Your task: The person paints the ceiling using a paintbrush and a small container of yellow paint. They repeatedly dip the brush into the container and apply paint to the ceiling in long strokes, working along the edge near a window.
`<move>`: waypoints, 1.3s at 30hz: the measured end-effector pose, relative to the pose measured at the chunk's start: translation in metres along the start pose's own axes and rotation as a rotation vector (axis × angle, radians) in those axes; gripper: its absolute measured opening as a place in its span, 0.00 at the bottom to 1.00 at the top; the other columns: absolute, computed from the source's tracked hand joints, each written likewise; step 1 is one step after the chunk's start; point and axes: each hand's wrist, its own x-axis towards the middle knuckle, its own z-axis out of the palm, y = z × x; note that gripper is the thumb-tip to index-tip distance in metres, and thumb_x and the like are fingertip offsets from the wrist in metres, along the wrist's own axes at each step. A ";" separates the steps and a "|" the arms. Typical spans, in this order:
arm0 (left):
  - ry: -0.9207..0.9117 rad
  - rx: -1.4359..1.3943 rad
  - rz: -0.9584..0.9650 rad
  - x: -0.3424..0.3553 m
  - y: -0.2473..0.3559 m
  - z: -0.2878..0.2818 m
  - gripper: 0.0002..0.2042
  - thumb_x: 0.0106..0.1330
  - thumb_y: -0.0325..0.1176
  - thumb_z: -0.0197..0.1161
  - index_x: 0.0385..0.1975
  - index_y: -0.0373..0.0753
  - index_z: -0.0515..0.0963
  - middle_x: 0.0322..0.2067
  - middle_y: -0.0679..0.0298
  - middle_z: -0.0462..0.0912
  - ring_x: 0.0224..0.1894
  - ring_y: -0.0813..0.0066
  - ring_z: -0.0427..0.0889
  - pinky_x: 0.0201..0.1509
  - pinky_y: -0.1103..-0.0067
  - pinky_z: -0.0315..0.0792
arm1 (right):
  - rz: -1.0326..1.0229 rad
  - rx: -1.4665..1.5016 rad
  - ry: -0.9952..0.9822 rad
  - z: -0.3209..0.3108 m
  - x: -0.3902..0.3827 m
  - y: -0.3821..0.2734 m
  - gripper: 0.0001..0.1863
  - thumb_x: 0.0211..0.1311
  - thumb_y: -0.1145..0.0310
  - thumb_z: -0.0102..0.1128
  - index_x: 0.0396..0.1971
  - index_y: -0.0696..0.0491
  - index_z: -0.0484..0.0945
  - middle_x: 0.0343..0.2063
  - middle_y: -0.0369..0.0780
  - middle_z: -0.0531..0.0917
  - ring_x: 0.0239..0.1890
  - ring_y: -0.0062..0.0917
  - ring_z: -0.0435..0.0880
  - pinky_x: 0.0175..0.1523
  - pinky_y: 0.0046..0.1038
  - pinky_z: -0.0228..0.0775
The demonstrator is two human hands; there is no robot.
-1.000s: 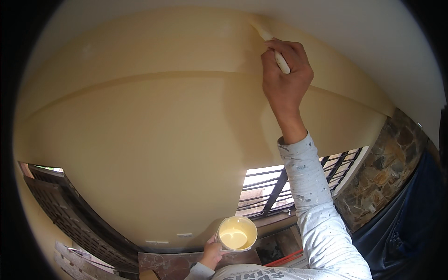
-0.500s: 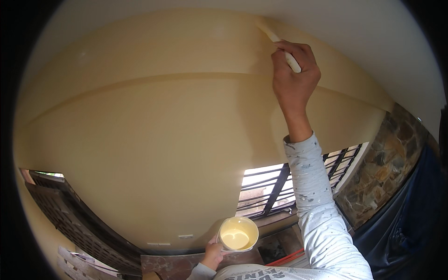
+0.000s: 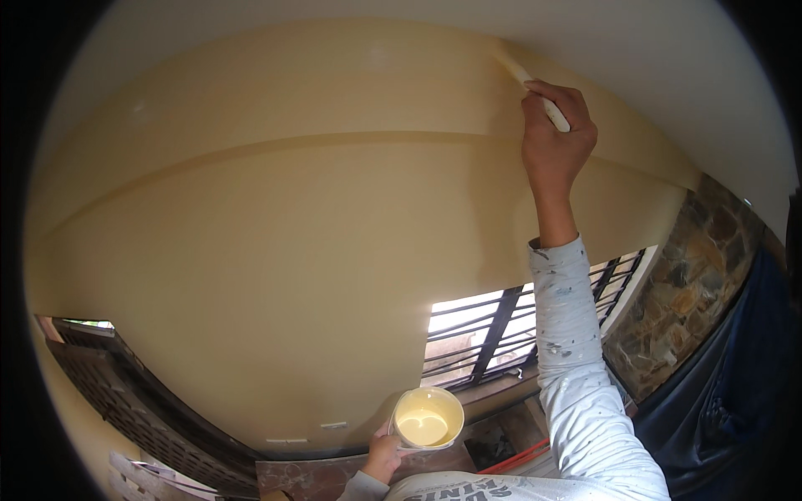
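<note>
High up, my right hand [image 3: 561,125] is closed around the pale handle of a paintbrush [image 3: 543,102]. The brush slants up and left, its tip touching the top of the yellow wall [image 3: 317,217] where it meets the white ceiling [image 3: 635,63]. Low in front of my body, my left hand [image 3: 383,455] grips the side of a round tub [image 3: 428,417]. Pale yellow paint lies inside the tub, its opening facing up. The fingers under and behind the tub are partly hidden.
Below my right arm is a window [image 3: 480,334] with dark bars. A stone-clad wall [image 3: 681,284] and a dark sheet [image 3: 710,401] stand at the right. At the lower left is a dark slatted door or shutter [image 3: 125,401]. Two wall plates [image 3: 333,426] sit low on the wall.
My right hand and the brush have moved to the right along the top edge of the wall. My left hand and the tub have stayed nearly in place.
</note>
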 end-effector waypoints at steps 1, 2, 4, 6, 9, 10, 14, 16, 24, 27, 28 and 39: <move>-0.009 -0.012 0.002 0.002 -0.003 -0.002 0.41 0.58 0.08 0.44 0.76 0.40 0.69 0.65 0.51 0.80 0.60 0.42 0.86 0.57 0.36 0.83 | 0.001 -0.005 0.005 -0.003 0.001 0.004 0.09 0.61 0.80 0.67 0.37 0.55 0.92 0.38 0.36 0.88 0.40 0.21 0.86 0.50 0.25 0.76; -0.015 -0.015 0.001 0.000 0.000 0.000 0.41 0.58 0.08 0.45 0.76 0.40 0.69 0.65 0.51 0.80 0.60 0.42 0.85 0.57 0.36 0.82 | 0.001 -0.012 0.010 -0.007 0.003 0.009 0.08 0.62 0.80 0.67 0.37 0.55 0.92 0.38 0.36 0.88 0.40 0.22 0.86 0.50 0.25 0.76; -0.027 -0.019 0.000 -0.006 0.005 0.005 0.41 0.58 0.08 0.45 0.76 0.40 0.69 0.65 0.50 0.80 0.61 0.41 0.85 0.57 0.36 0.82 | 0.019 -0.023 0.023 -0.016 0.007 0.019 0.08 0.61 0.79 0.67 0.37 0.55 0.92 0.37 0.37 0.88 0.40 0.24 0.87 0.49 0.27 0.77; -0.004 -0.001 -0.005 -0.012 0.009 0.012 0.41 0.58 0.08 0.45 0.76 0.40 0.69 0.65 0.50 0.80 0.61 0.41 0.85 0.58 0.35 0.82 | 0.056 -0.026 0.033 -0.026 0.011 0.028 0.08 0.60 0.79 0.67 0.36 0.55 0.91 0.37 0.37 0.88 0.40 0.25 0.87 0.49 0.27 0.78; -0.028 -0.005 -0.011 -0.008 0.005 0.008 0.40 0.58 0.08 0.45 0.76 0.40 0.69 0.65 0.50 0.80 0.62 0.41 0.84 0.58 0.35 0.81 | 0.100 -0.029 0.049 -0.040 0.016 0.039 0.08 0.61 0.79 0.67 0.37 0.55 0.92 0.37 0.37 0.89 0.41 0.24 0.87 0.50 0.27 0.78; -0.046 -0.012 -0.013 -0.006 0.003 0.006 0.40 0.58 0.09 0.45 0.76 0.40 0.69 0.65 0.50 0.80 0.63 0.41 0.84 0.58 0.35 0.81 | 0.092 -0.029 0.058 -0.043 0.016 0.043 0.08 0.61 0.79 0.67 0.37 0.54 0.92 0.38 0.37 0.89 0.41 0.24 0.88 0.50 0.27 0.78; -0.023 0.035 -0.012 -0.010 0.007 0.017 0.41 0.57 0.09 0.45 0.76 0.40 0.68 0.65 0.51 0.80 0.63 0.41 0.83 0.59 0.34 0.80 | 0.004 0.084 0.022 -0.034 -0.003 0.010 0.09 0.63 0.79 0.67 0.39 0.54 0.92 0.40 0.39 0.89 0.43 0.25 0.88 0.52 0.28 0.78; 0.020 0.045 -0.024 -0.015 0.008 0.021 0.41 0.57 0.09 0.45 0.76 0.40 0.68 0.65 0.51 0.80 0.64 0.41 0.83 0.59 0.34 0.80 | -0.014 0.082 -0.012 -0.025 -0.013 0.010 0.10 0.63 0.80 0.67 0.41 0.54 0.92 0.42 0.40 0.89 0.44 0.26 0.88 0.53 0.28 0.79; -0.016 0.040 0.000 -0.016 0.010 0.016 0.42 0.57 0.08 0.43 0.77 0.40 0.66 0.68 0.52 0.77 0.66 0.41 0.80 0.60 0.33 0.79 | -0.186 0.088 -0.062 -0.007 -0.023 -0.024 0.09 0.63 0.81 0.66 0.41 0.57 0.90 0.42 0.42 0.89 0.44 0.32 0.90 0.51 0.30 0.82; -0.009 0.047 0.002 -0.017 0.010 0.019 0.43 0.56 0.07 0.42 0.77 0.40 0.66 0.68 0.51 0.76 0.67 0.40 0.80 0.61 0.33 0.78 | -0.297 0.153 -0.135 0.017 -0.030 -0.043 0.08 0.63 0.81 0.67 0.39 0.57 0.90 0.40 0.44 0.89 0.42 0.34 0.92 0.48 0.31 0.83; -0.009 0.045 0.008 -0.017 0.010 0.019 0.43 0.56 0.07 0.42 0.77 0.40 0.66 0.68 0.51 0.76 0.67 0.40 0.79 0.61 0.32 0.78 | -0.297 0.166 -0.144 0.024 -0.029 -0.041 0.07 0.62 0.80 0.67 0.39 0.57 0.89 0.40 0.44 0.89 0.42 0.35 0.92 0.48 0.31 0.83; 0.013 0.030 -0.021 -0.016 0.007 0.013 0.43 0.57 0.07 0.44 0.77 0.43 0.68 0.68 0.55 0.78 0.65 0.40 0.82 0.60 0.33 0.79 | -0.123 0.036 -0.048 0.013 -0.017 -0.008 0.09 0.61 0.79 0.67 0.39 0.55 0.91 0.41 0.42 0.90 0.44 0.31 0.91 0.51 0.30 0.81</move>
